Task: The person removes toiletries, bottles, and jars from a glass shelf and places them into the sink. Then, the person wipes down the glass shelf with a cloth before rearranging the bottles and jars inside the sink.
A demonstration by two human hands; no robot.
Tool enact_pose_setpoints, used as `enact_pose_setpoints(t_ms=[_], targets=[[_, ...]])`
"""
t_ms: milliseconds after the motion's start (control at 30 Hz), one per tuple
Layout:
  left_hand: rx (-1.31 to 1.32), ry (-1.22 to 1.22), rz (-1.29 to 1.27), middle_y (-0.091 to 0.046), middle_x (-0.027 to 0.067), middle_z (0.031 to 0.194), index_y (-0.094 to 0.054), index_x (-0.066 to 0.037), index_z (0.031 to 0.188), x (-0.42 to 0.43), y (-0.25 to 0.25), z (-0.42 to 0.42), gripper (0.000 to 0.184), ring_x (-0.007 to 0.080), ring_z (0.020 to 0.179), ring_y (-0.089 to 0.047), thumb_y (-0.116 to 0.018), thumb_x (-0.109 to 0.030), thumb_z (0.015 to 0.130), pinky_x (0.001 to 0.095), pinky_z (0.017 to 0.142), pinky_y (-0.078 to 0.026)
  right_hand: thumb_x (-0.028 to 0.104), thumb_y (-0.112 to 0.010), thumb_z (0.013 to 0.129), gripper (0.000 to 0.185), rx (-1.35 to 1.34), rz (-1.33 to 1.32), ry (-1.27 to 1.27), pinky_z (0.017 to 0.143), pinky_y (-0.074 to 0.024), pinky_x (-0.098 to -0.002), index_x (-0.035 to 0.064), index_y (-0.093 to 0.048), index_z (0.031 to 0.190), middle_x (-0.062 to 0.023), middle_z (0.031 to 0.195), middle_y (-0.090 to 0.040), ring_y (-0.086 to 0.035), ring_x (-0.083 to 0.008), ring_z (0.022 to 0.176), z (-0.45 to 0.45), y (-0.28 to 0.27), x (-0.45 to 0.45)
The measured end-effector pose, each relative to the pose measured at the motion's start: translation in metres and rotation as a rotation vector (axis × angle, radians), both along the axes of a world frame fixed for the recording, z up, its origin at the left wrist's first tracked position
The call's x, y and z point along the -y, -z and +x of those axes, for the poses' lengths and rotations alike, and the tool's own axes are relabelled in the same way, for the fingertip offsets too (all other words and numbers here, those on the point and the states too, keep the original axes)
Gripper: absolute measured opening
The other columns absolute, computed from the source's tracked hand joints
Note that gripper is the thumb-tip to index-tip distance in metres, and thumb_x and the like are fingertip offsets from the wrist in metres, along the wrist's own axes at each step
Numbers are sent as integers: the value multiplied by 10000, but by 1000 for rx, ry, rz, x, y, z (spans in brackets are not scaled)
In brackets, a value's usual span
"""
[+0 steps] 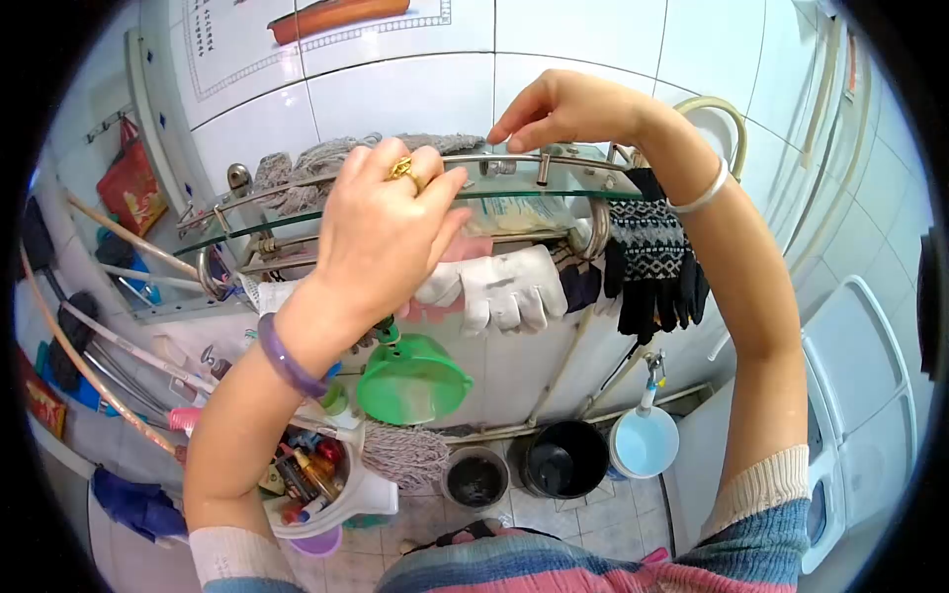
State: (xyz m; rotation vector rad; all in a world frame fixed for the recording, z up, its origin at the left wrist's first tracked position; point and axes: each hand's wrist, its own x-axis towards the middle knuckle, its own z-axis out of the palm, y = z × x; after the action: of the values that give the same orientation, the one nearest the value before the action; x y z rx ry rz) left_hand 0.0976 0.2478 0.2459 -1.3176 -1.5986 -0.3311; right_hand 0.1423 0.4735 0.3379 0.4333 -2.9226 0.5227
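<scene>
My left hand, with a gold ring and a purple bangle, is curled closed in front of the glass shelf's metal rail. Grey mop strands lie on the shelf behind it; whatever its fingers grip is hidden. My right hand hovers just above the rail at the strands' right end. Its thumb and forefinger point down, slightly apart, with nothing visible between them. Beneath the glass shelf, white work gloves and patterned black knit gloves hang from a bar.
A green plastic scoop hangs below the shelf. On the floor stand a black bucket, a smaller grey bucket and a bucket of bluish water. Bottles fill a white container. Long poles lean at left; a white lidded appliance stands right.
</scene>
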Motion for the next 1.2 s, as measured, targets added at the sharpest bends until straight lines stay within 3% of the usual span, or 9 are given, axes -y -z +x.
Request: enact_pose_setpoints(t_ms=[200,400,433,600,767,867,1000,1133,1200], targets=[[39,-22,2,-547,45,813,-671,-70,915,-15,1,0,202,244,815,-509,-700,-153,733,356,754,-407,66,-701,793,259,172,-73,-122,751,-504,-234,5,-685,1044,-48,890,-693,-607,-96,777,-23,3,-5],[33,42,74,-552,29,766,-634,-75,779,-18,2,-2,101,238,783,-531,-706,-92,710,349,726,-413,74,-672,804,205,81,28,-75,744,-500,-239,-14,-683,988,-53,879,-684,-608,-103,794,-24,7,-7],[27,81,106,-555,33,750,-635,-72,775,-17,2,-2,101,237,772,-534,-708,-80,704,346,725,-412,240,-687,796,279,84,70,-121,790,-467,-283,25,-703,973,-66,886,-696,-615,-145,830,-25,4,-10],[22,97,212,-566,9,747,-650,-93,752,21,8,9,97,210,727,-527,-720,-85,685,334,701,-404,126,-671,813,216,-58,111,-60,736,-484,-249,-28,-673,965,-58,856,-669,-592,-115,789,-18,11,-6],[68,20,286,-571,17,735,-676,-94,797,95,45,7,131,205,692,-534,-733,-61,684,314,665,-385,187,-630,865,258,-46,182,-29,727,-481,-247,-22,-647,1015,-61,906,-651,-584,-123,817,-25,8,-19],[252,-66,412,-609,47,751,-696,-63,816,155,85,14,129,187,673,-587,-729,-18,700,279,610,-442,205,-607,881,264,-415,4,153,719,-491,-258,17,-610,1067,-70,977,-637,-587,-120,823,6,7,-8],[715,-263,551,-623,72,741,-707,-38,827,231,190,16,103,186,668,-592,-726,-26,727,271,594,-459,167,-654,826,216,-750,-218,49,654,-485,-268,30,-627,990,-69,922,-640,-593,-141,761,88,72,62],[1194,-368,508,-625,55,737,-701,-15,851,253,340,38,115,147,668,-600,-721,-55,746,259,593,-471,128,-700,770,176,-181,-422,-34,588,-478,-278,42,-644,912,-67,867,-643,-599,-162,699,92,195,156],[1364,-440,418,-644,76,762,-705,-28,848,247,392,52,123,177,652,-613,-722,-90,743,277,603,-480,142,-721,753,190,130,-323,-71,615,-498,-349,28,-652,887,-141,809,-636,-629,-255,672,62,284,207]])
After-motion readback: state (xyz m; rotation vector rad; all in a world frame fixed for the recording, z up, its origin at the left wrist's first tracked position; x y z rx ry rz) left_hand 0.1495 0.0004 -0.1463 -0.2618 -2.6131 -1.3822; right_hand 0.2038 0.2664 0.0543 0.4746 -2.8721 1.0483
